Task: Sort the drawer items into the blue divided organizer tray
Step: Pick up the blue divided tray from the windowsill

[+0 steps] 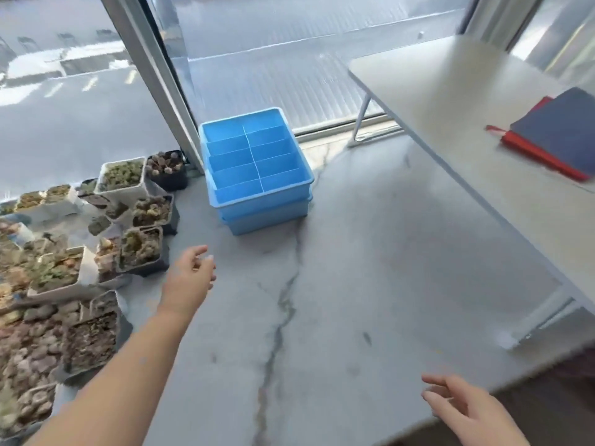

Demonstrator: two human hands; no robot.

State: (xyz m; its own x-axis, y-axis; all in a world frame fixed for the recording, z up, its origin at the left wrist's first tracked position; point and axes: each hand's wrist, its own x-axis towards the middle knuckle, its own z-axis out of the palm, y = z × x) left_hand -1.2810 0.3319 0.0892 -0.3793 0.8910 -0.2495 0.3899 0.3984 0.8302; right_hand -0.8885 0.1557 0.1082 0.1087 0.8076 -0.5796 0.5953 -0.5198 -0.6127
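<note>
Here both hands, left hand [193, 268] and right hand [463, 403], hang loose-fingered, holding nothing, potted succulents [80, 252] beside the blue tray [299, 162].

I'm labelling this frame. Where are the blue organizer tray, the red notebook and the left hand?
blue organizer tray [291, 187]: head view, right rim.
red notebook [541, 156]: head view, front edge.
left hand [190, 272]: head view, back of hand.

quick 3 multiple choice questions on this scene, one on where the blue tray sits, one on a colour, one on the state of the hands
1. Where is the blue organizer tray?
A. on the white table
B. on the floor by the window
C. in the left hand

2. What colour is the lower notebook on the white table?
A. red
B. green
C. yellow

3. The left hand and right hand are:
A. both gripping items
B. both empty
C. holding the tray

Answers: 1 B, it rests on the floor near the window frame. 2 A, its red edge shows. 3 B, fingers relaxed, nothing held.
</note>
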